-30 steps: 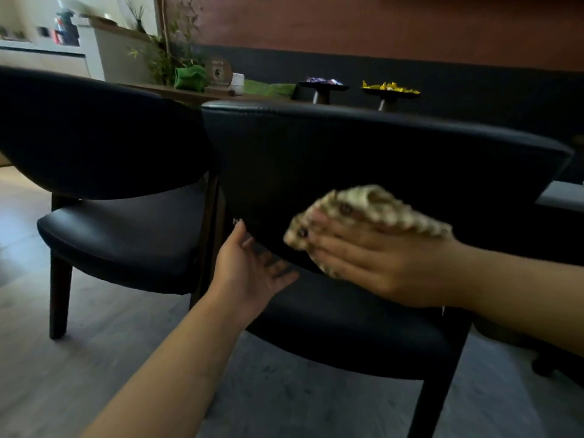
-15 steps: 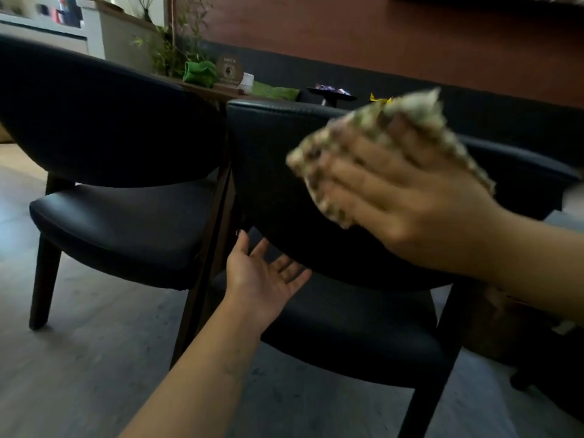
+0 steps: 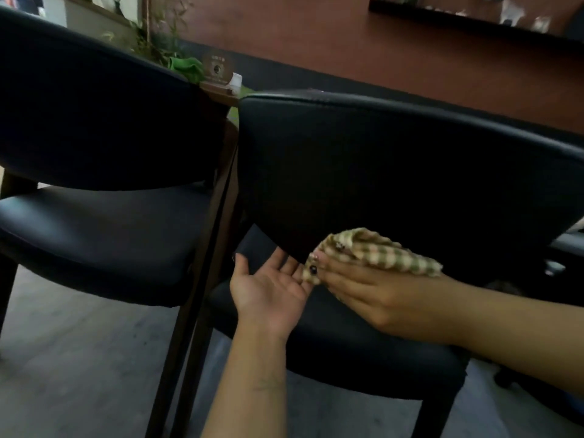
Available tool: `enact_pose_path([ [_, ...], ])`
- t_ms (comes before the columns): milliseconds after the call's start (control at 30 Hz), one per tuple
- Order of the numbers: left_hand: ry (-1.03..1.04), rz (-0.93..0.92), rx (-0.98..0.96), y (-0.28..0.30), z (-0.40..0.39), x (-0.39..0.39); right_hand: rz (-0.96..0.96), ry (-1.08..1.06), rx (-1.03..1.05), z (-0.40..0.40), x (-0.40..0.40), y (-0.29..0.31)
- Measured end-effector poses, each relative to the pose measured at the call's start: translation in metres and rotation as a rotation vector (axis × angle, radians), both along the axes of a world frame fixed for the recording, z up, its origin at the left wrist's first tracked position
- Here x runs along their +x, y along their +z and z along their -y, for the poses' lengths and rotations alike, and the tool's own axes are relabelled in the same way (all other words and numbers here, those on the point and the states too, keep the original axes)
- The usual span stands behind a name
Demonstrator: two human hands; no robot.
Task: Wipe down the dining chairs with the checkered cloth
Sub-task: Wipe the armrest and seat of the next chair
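A grey wood-look floor (image 3: 79,358) carries two black dining chairs side by side, the left chair (image 3: 104,147) just beside the right chair (image 3: 395,172).

Reddish wall (image 3: 316,42), seemingly grey floor (image 3: 79,358)
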State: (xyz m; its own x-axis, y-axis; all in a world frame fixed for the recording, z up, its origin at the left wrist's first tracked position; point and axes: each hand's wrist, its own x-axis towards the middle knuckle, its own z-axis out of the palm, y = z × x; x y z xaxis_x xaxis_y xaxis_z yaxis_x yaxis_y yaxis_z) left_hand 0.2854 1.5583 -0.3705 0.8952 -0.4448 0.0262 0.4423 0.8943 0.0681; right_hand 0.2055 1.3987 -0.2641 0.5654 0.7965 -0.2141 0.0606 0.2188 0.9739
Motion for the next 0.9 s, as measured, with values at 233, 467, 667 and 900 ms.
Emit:
enact_pose_path([
  [233,-0.003,-0.038,-0.044,-0.006,0.005,0.004,-0.09,0.244,0.575,-0.049,0.003,0.084],
  [467,-0.036,-0.102,-0.116,-0.003,0.005,0.004,-0.01,0.252,0.555,-0.068,0.015,0.071],
  [667,-0.059,-0.047,-0.071,-0.003,-0.005,-0.001,-0.037,-0.094,-0.07,-0.051,0.022,-0.013],
  [900,-0.065,-0.088,-0.046,-0.009,-0.001,0.0,0.046,0.038,0.26,-0.086,0.037,0.033],
])
